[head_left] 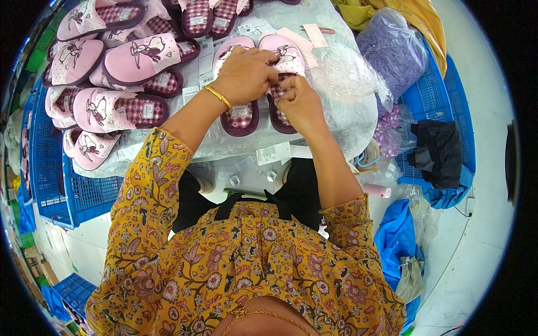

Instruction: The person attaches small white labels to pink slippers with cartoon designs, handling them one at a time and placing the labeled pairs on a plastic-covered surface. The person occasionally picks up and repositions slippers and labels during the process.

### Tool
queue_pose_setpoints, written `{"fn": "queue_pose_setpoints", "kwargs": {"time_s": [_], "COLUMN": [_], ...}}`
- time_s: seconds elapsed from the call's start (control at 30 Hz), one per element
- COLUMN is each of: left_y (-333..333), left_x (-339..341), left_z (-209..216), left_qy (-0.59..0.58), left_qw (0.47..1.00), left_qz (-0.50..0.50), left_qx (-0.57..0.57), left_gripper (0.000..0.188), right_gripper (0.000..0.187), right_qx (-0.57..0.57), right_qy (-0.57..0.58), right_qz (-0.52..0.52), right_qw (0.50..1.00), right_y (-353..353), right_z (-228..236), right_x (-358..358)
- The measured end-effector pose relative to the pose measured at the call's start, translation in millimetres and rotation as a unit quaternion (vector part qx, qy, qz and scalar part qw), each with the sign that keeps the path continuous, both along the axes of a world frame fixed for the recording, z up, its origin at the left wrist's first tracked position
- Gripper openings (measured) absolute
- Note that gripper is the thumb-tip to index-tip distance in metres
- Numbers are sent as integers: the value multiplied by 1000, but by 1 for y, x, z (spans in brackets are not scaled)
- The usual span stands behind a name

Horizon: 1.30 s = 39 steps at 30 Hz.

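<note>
A pair of pink slippers with dark plum edging and checked insoles lies side by side on a plastic-covered table (342,106), toes away from me. My left hand (246,73) reaches across the left slipper (241,122), its curled fingers gripping the upper of the right slipper (290,55) near the opening. At that same opening, my right hand (301,103) is closed in a pinch over the checked insole. Whatever is between its fingertips is hidden. A gold bangle (218,98) circles my left wrist.
Matching slippers (140,59) are heaped at the left. Pink card tags (315,36) and white labels (206,59) lie beyond the pair. Blue plastic crates (92,199) flank the table; a clear bag of purple material (392,53) sits at the right.
</note>
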<state>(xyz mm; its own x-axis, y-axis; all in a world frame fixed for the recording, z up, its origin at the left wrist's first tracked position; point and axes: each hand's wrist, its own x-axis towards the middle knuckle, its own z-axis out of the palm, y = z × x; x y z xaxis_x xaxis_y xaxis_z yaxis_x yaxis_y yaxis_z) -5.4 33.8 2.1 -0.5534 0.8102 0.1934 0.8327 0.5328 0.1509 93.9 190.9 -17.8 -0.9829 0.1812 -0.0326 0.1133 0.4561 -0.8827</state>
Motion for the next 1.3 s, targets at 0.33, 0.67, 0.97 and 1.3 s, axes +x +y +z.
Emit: {"fn": "queue_pose_setpoints", "kwargs": {"time_s": [0.33, 0.67, 0.97, 1.3], "left_y": [5, 5, -24, -66], "left_x": [-1, 2, 27, 22], "left_z": [3, 18, 41, -4], "left_qy": [11, -58, 24, 45], "left_qw": [1000, 994, 968, 983], "left_qz": [-15, -51, -82, 13], "left_qx": [-16, 76, 235, 176], "left_gripper": [15, 11, 16, 18], "right_gripper": [29, 30, 15, 34], "right_qx": [24, -140, -328, -117], "right_qy": [9, 55, 113, 93], "right_qz": [-45, -42, -15, 27], "right_qw": [999, 988, 938, 988], "right_y": [-7, 1, -8, -36], "right_z": [0, -19, -6, 1], "right_x": [-2, -8, 3, 9]}}
